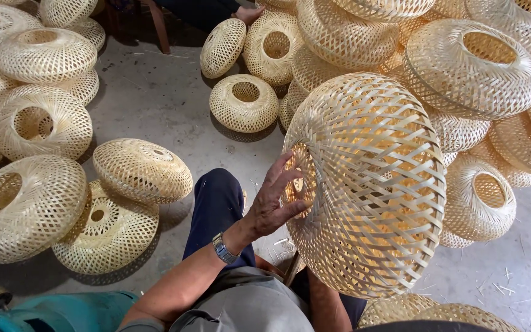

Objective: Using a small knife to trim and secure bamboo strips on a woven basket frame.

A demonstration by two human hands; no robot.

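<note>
Left hand (271, 203) spread flat on the big woven bamboo lampshade (367, 184), held up over my lap.

L to R of that shade: finished shades (29, 206) piled on concrete floor (155, 98) far left, all hollow, nothing in them; L fingers splayed, pressing the weave nr its opening; R hand hidden behind/inside the shade, can't tell grip. Risk as I judge it: only a flat palm steadies it, so it could roll off & crack thin strips. More shades (471, 67) heaped to its right.
</note>
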